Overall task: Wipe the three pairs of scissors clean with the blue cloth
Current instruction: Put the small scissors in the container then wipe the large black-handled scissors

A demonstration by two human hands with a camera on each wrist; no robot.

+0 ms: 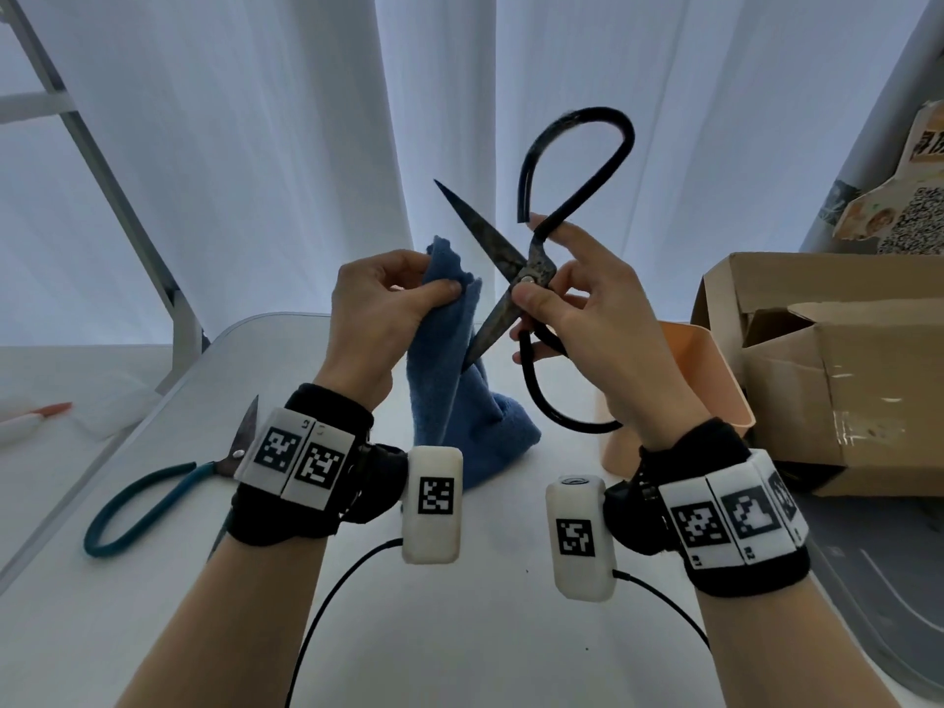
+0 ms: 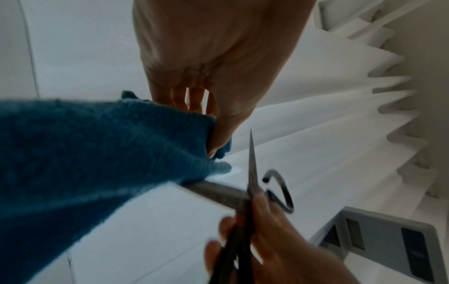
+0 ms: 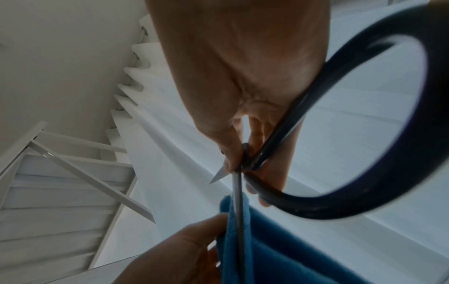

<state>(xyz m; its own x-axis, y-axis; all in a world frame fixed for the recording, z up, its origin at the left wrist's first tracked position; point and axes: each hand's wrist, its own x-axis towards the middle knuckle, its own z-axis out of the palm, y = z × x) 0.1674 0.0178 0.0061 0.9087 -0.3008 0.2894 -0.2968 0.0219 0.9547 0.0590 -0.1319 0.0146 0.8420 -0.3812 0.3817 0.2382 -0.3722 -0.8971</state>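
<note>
My right hand [image 1: 567,309] grips large black iron scissors [image 1: 536,270] at the pivot, held up over the table with the blades spread wide. One blade points up and left; the other slants down into the blue cloth [image 1: 449,370]. My left hand [image 1: 388,304] pinches the top of that cloth, which hangs down to the table. In the left wrist view the blue cloth [image 2: 97,153] covers the lower blade of the scissors [image 2: 226,194]. In the right wrist view the blade [image 3: 239,211] runs down along the cloth [image 3: 279,249]. Teal-handled scissors [image 1: 153,498] lie on the table at left.
A peach plastic bin [image 1: 705,380] stands right of my hands, with an open cardboard box [image 1: 827,360] behind it. The white table [image 1: 459,631] has cables across its front. A white and orange item [image 1: 36,419] lies at the far left. White curtains hang behind.
</note>
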